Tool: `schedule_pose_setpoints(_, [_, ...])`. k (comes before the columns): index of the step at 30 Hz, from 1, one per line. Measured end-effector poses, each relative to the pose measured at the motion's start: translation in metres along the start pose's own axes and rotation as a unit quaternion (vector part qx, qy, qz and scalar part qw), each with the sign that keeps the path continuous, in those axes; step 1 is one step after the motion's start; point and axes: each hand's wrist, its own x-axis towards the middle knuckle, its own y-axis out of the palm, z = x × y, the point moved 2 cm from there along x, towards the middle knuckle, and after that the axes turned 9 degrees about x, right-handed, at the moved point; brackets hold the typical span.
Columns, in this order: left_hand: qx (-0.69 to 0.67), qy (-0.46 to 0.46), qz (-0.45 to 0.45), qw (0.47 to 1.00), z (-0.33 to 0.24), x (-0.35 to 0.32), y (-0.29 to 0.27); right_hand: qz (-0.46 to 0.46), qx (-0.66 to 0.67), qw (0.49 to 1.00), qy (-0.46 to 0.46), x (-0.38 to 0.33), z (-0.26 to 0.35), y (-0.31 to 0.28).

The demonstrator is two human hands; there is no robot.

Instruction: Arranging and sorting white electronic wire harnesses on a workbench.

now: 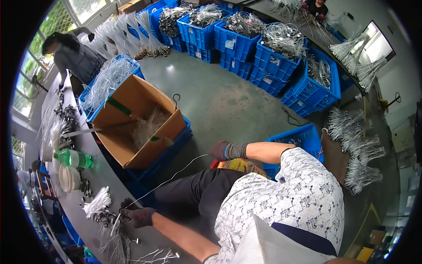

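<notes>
Both of my hands wear dark knitted gloves. A long thin white cable (173, 176) runs between them. At the table's edge, my left hand (140, 217) is closed around its lower end, beside loose pale cables (115, 246) hanging and lying there. A bunch of white cables with small metal ends (99, 204) lies just beyond that hand. My right hand (221, 151) is out over the floor side, its fingers closed on the cable's other end, above a red and yellow cloth (241, 166).
An open cardboard box (127, 119) stands on a blue crate beside the table (103, 176). On the table are a green bottle (72, 158) and white rolls (69, 178). Stacked blue crates (237, 46) hold cable bundles. One person (79, 55) works at far left, another (315, 9) at the back.
</notes>
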Motion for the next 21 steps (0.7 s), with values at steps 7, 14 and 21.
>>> schedule_pose_setpoints(7, [0.22, 0.105, -0.071, 0.967, -0.041, -0.02, 0.025, 0.025, 0.026, 0.999, -0.015, 0.028, -0.01, -0.027])
schedule_pose_setpoints(14, [0.069, 0.071, -0.059, 0.993, -0.024, -0.008, -0.001, 0.015, 0.061, 0.994, -0.09, 0.044, -0.019, -0.037])
schedule_pose_setpoints(21, [0.235, 0.155, -0.105, 0.954, -0.046, -0.028, -0.003, 0.028, 0.069, 0.994, -0.079, 0.036, -0.027, -0.026])
